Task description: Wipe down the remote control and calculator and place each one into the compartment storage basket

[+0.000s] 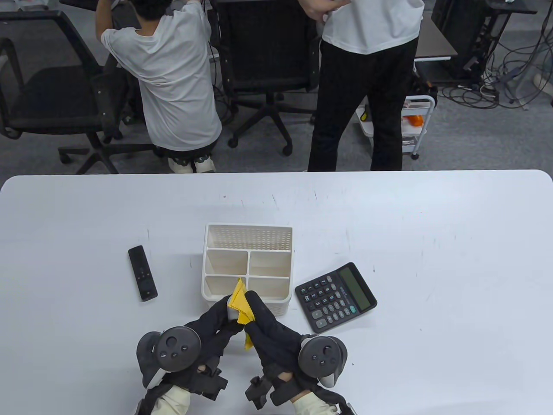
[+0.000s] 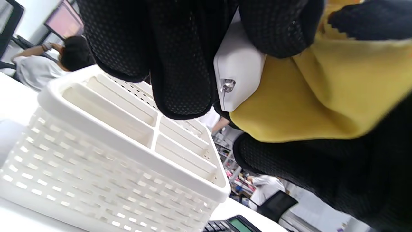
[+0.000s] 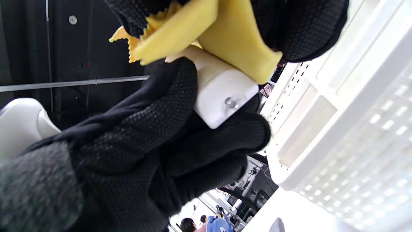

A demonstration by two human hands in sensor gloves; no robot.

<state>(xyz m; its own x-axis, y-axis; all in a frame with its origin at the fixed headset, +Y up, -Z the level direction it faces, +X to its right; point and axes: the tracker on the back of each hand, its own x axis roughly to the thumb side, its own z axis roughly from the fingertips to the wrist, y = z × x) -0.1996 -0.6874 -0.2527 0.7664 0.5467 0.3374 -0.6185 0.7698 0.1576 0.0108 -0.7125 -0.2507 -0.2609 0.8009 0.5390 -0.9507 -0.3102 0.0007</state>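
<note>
My left hand (image 1: 224,309) grips a white remote control (image 2: 238,74) just in front of the white compartment basket (image 1: 248,227). My right hand (image 1: 255,306) pinches a yellow cloth (image 1: 240,304) that is wrapped over the remote's upper part; in the right wrist view the remote's end (image 3: 222,93) with a small metal screw sticks out below the cloth (image 3: 225,35). A black remote control (image 1: 142,272) lies flat to the left of the basket. A black calculator (image 1: 335,297) lies to its right, screen toward the far right. All the basket's compartments (image 2: 128,141) hold nothing.
Beyond the table's far edge (image 1: 276,173), one person (image 1: 173,73) crouches and another (image 1: 367,65) stands, among black office chairs (image 1: 268,60). A small white cart (image 1: 417,125) stands behind them. Bare white tabletop (image 1: 453,281) spreads to the right and left.
</note>
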